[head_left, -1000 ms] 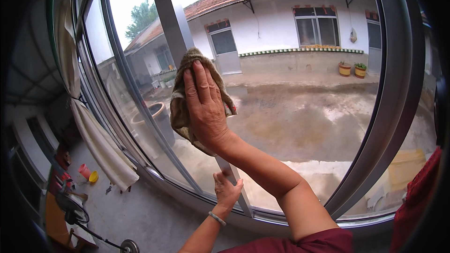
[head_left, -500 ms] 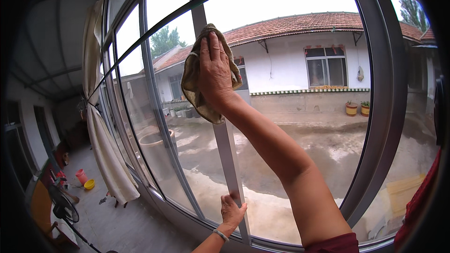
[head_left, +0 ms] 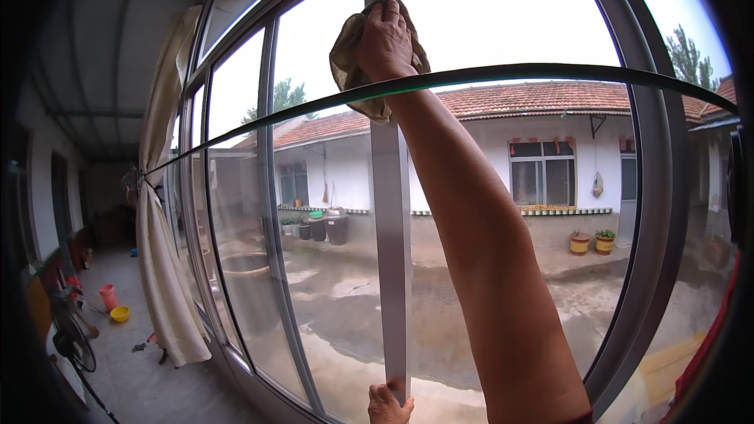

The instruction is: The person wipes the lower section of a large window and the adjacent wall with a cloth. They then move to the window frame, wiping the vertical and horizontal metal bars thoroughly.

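My right hand (head_left: 385, 45) is raised high, pressing a crumpled olive-brown cloth (head_left: 345, 51) against the upper part of a grey metal window upright (head_left: 390, 243). Its fingers point up and lie over the cloth, which spreads out on both sides of the hand. Low down at the picture's bottom edge, my left hand (head_left: 386, 406) is closed around the same upright. The thumb is on the right side of the upright. Glass panes of the sliding window (head_left: 330, 322) stand on both sides of it.
A dark taut cord (head_left: 503, 72) crosses in front of the window and my right forearm. A cream curtain (head_left: 166, 267) hangs tied at the left. On the floor beyond stand a pink bucket (head_left: 109, 297), a yellow basin (head_left: 119, 314) and a fan (head_left: 75, 345).
My right hand and the cloth have slid up the window upright. My left hand still holds the upright low down. The view has tilted upward.
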The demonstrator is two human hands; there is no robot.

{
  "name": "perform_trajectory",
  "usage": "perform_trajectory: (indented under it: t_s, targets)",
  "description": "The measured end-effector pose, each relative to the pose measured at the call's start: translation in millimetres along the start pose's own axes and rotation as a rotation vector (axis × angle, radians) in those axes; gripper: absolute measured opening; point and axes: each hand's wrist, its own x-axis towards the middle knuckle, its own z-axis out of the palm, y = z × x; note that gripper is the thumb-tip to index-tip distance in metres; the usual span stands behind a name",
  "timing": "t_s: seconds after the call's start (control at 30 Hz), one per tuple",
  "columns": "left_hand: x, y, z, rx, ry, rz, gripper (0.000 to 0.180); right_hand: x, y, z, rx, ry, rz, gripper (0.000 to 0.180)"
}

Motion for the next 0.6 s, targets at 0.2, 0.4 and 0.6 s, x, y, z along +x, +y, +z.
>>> perform_trajectory:
  t_s: [0.2,0.4,0.6]
  targets:
    - [23,47,-55,-0.047,-0.263,0.094,0.054,30,-1,3,-0.027,0.000,0.091,0.076]
    - [15,11,-39,-0.015,0.329,0.522,0.054,-13,-15,-6,0.050,0.082,0.070,0.054]
    - [21,27,-54,-0.149,-0.037,0.076,0.067,-115,-10,-10,0.049,0.192,-0.011,0.049]
